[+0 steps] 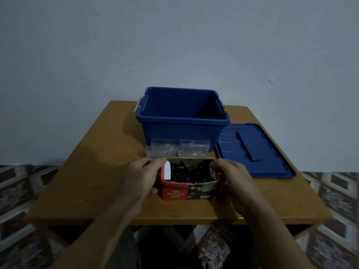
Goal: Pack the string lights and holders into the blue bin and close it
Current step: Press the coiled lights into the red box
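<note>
Hands (139, 177) (233, 177) grip light box (189, 191) side edges.

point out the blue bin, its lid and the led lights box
blue bin (175, 131), head view, on its front wall
lid (272, 164), head view, on its flat top, right of the bin
LED lights box (175, 193), head view, on its red front panel

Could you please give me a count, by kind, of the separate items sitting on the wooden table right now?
Blue bin, open: 1
Blue lid, flat beside the bin: 1
Clear plastic holder boxes: 2
LED lights carton, held by left hand and right hand: 1
Total: 5
</note>
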A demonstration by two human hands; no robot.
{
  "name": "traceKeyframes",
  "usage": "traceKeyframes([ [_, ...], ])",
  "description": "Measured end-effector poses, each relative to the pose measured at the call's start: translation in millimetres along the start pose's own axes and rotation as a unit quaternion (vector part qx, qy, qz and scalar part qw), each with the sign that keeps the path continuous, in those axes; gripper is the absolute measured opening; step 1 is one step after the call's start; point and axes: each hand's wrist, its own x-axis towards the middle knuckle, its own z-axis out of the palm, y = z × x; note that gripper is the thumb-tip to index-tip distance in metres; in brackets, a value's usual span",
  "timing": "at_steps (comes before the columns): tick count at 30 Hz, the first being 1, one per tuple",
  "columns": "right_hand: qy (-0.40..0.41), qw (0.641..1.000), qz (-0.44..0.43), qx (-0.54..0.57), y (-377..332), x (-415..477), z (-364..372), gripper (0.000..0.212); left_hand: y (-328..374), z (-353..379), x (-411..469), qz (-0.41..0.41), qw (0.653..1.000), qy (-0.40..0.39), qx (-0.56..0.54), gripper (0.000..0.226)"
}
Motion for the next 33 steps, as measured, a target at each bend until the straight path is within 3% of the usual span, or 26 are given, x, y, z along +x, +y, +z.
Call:
traceKeyframes([
  [6,-0.035,0.999,-0.002,0.004,9.6,-15.0,-12.0,0.024,-6.3,-2.2,-11.4,0.009,0.999,-0.035,0.001,0.029],
  [13,-0.018,0.996,-0.041,0.071,11.6,-24.7,-18.2,0.013,-7.1,3.5,-18.7,0.034,0.997,-0.07,-0.029,0.019],
  [21,0.03,0.988,-0.138,0.067,7.3,-5.7,-7.1,0.014,9.7,16.5,-1.2,0.066,0.996,-0.019,-0.06,0.01],
  [24,0.056,0.981,-0.168,0.082,8.7,-0.6,-1.3,0.02,14.2,15.8,1.3,0.066,0.993,-0.017,-0.093,0.017],
  [27,0.058,0.977,-0.178,0.099,12.3,-5.3,-0.8,0.025,9.8,7.7,-2.9,0.096,0.985,-0.054,-0.133,0.027],
  [33,-0.015,0.97,-0.19,0.151,29.3,-21.2,-6.1,0.026,-10.1,-7.3,-17.5,0.187,0.97,-0.139,-0.067,0.033],
])
